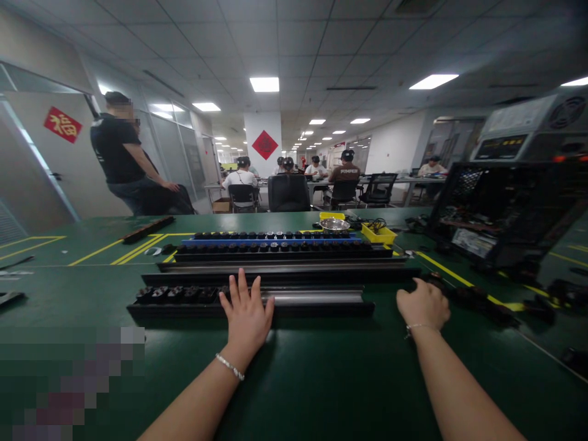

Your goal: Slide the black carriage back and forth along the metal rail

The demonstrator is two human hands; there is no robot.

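Observation:
My left hand (248, 315) lies with fingers spread over the nearest black channel rail (316, 299), near its middle. Small black round parts (177, 293) stand in a row in the left portion of that rail; its right portion shows a bare metallic groove. Off the rail's right end is my right hand (423, 304), fingers curled down beside a row of loose black parts (482, 304). What those fingers hold, if anything, is hidden. Behind lie a second long rail (285, 269) and a farther rail (285, 247) filled with similar black parts, beside a blue strip (220, 242).
A shiny metal bowl (334, 225) and a yellow bin (379, 234) with cables sit behind the rails. An opened computer case (487, 214) stands at right. Yellow tape lines mark the green table (321, 380). A person (124, 153) stands at left; several people sit farther back.

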